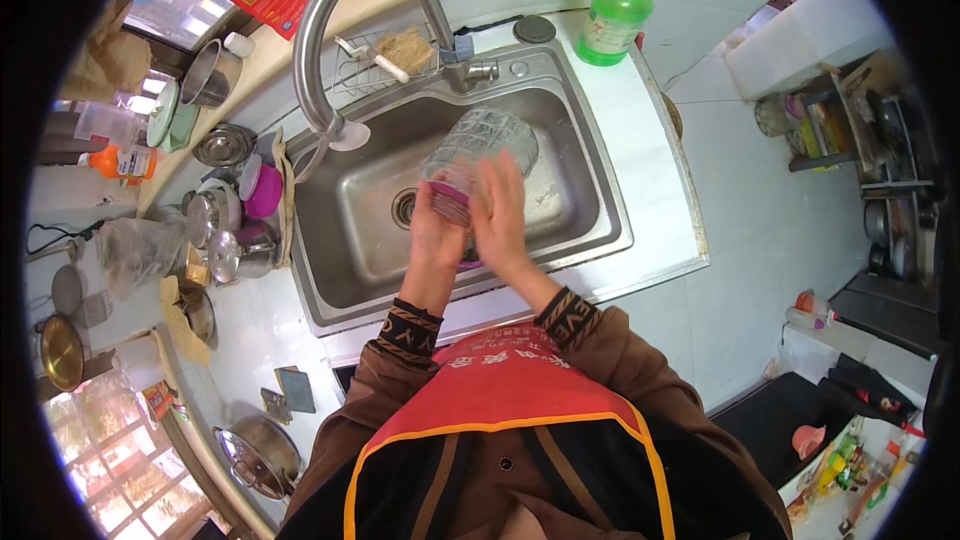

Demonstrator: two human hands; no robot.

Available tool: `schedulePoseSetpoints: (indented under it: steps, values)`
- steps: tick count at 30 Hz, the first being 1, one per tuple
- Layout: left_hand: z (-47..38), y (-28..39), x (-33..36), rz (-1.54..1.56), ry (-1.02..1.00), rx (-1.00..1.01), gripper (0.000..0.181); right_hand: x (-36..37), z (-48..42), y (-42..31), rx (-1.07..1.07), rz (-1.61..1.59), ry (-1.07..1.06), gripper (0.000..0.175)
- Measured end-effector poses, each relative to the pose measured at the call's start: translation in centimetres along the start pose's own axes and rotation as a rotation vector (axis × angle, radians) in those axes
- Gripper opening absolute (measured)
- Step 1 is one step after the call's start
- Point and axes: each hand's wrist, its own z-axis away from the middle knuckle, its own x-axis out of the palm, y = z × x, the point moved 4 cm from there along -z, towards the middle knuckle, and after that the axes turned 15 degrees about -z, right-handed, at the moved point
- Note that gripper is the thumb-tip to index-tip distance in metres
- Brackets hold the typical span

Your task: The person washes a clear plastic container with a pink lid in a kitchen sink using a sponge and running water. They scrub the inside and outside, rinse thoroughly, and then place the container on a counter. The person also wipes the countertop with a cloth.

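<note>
A large clear plastic jar (487, 136) with a grid-patterned body lies tilted over the stainless steel sink (360, 240), its neck towards me. Around the neck runs a purple band (448, 189). My left hand (437, 236) grips the neck from the left and below. Against the neck's other side is my right hand (501, 214), fingers stretched out and blurred; whether it grips is unclear. Below the hands, a purple rim (470, 265) shows by the sink's front edge, mostly hidden. The drain (405, 208) is left of the jar.
A curved faucet (311, 37) arches over the sink's left side. Behind stands a wire rack (352, 71) with a scrubber and a white-handled brush. A green pump bottle (615, 19) is at the back right. Pots and a purple bowl (264, 191) crowd the left counter.
</note>
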Motion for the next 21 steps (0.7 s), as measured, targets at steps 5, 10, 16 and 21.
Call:
schedulePoseSetpoints:
  steps: [5, 10, 16, 21]
  values:
    - [0.4, -0.4, 2.1, 0.011, -0.009, 0.001, 0.036, -1.9, -6.7, 8.2, 0.389, -0.105, 0.247, 0.051]
    - [0.2, -0.5, 1.3, -0.002, -0.011, 0.036, 0.032, 1.5, 0.9, 3.0, 0.484, -0.248, 0.315, 0.059]
    - [1.3, -0.2, 0.8, -0.297, -0.013, -0.012, 0.026, -2.4, -3.9, 11.8, 1.209, -1.248, 0.757, 0.031]
    - [2.9, 0.8, 3.0, -0.713, 0.007, 0.155, 0.020, -2.2, -3.5, 5.2, 0.131, -0.103, 0.189, 0.036]
